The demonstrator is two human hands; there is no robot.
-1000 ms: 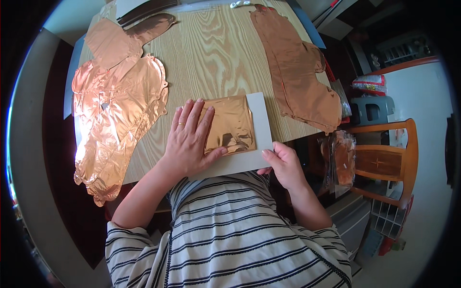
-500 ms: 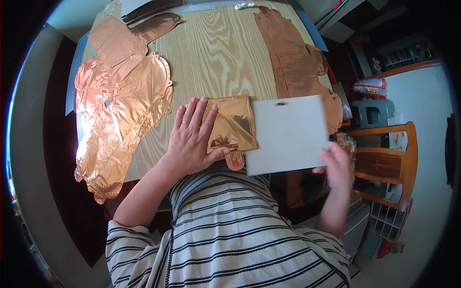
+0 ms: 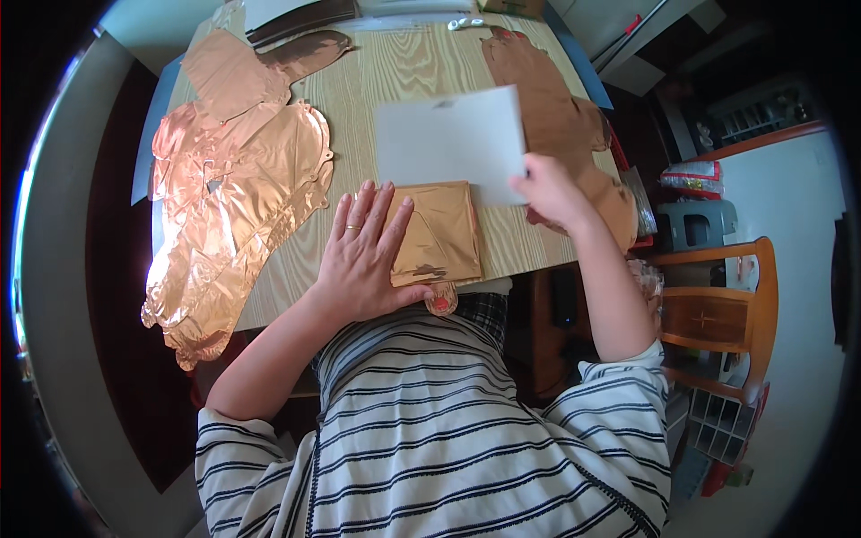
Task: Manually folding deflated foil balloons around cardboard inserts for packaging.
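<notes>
A folded gold foil balloon lies as a flat square at the near edge of the table. Flat across its left side rests my left hand, fingers stretched out and thumb at the lower edge. A rounded tab with a red spot sticks out below the foil, over the table edge. My right hand grips a white rectangular card by its lower right corner, thumb on top. The card is held over the table just beyond the folded foil, overlapping its far edge in view; whether they touch I cannot tell.
A large crinkled copper foil balloon spreads along the table's left side, and another flat one along the right. Small white objects lie at the far edge. To the right stands a wooden chair near a grey stool.
My right hand has swung the white card from the right of the folded foil to beyond its far edge. The left hand stays in place, and the foil's top looks smoother.
</notes>
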